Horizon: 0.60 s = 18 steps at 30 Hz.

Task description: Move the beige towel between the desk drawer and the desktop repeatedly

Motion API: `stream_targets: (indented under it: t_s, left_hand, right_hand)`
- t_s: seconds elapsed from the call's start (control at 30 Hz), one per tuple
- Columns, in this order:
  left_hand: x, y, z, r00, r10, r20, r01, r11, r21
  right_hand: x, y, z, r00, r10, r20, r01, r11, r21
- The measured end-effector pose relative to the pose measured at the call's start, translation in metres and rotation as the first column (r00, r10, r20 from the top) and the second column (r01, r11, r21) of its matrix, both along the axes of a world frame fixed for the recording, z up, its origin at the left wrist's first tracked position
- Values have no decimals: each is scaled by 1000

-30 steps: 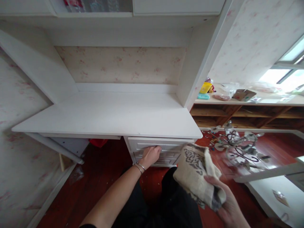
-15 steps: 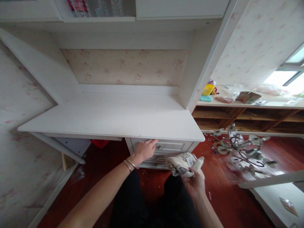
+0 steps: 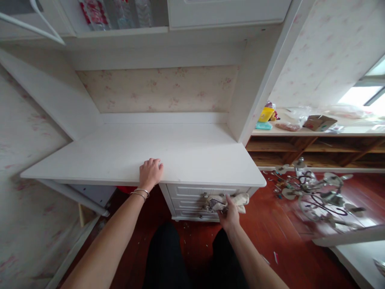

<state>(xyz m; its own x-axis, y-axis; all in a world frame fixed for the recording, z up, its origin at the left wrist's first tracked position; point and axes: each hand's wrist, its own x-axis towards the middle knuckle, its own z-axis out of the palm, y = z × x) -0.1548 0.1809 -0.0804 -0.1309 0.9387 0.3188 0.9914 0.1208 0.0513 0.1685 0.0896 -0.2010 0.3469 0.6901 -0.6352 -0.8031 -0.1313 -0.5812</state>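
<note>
My left hand [image 3: 150, 172], with bracelets at the wrist, rests palm down on the front edge of the white desk [image 3: 192, 150]. Its fingers are slightly curled over the top and hold nothing. A bunched cream cloth with a dark pattern [image 3: 242, 198] is gripped in my right hand [image 3: 231, 214]. That hand is in front of the white drawers [image 3: 186, 204], and the cloth covers part of them near the knobs. Whether the cloth touches the drawer fronts I cannot tell.
A hutch with shelves [image 3: 126, 31] rises above the desk. At right, a chandelier [image 3: 313, 188] lies on the red floor before a low wooden shelf unit [image 3: 270, 143]. An open cardboard box [image 3: 320, 123] and plastic bags top the unit. A white piece of furniture [image 3: 357, 253] stands lower right.
My left hand has moved from the drawer front up and left onto the desktop. My right hand has carried the cloth slightly left and up, closer to the drawers. A white frame now shows upper left.
</note>
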Motion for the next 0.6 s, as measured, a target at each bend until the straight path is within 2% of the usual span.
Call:
stream_targets:
  t_s: [0.07,0.17,0.27,0.37,0.6]
  left_hand:
    - [0,0,-3,1000,-5,-3,5,1000,7]
    - [1,-1,-3,1000,-18,-9,18,999,26]
    - [-1,0,-5,1000,-25,-9,26,998,52]
    - [-2,2,-7,1000,-27,-4,27,998,63]
    - [0,1,-5,1000,-11,8,11,998,56]
  right_hand:
    - [-4,0,-3,998,7,66,-1,996,-91]
    - [-4,0,-6,998,-19,52,29,982,-189]
    - [0,-2,-6,999,-31,-38,24,984,-179]
    - [0,-2,-1,994,2,-113,-15,994,-108]
    - [1,5,-3,990,101,-99,-113,986,-121]
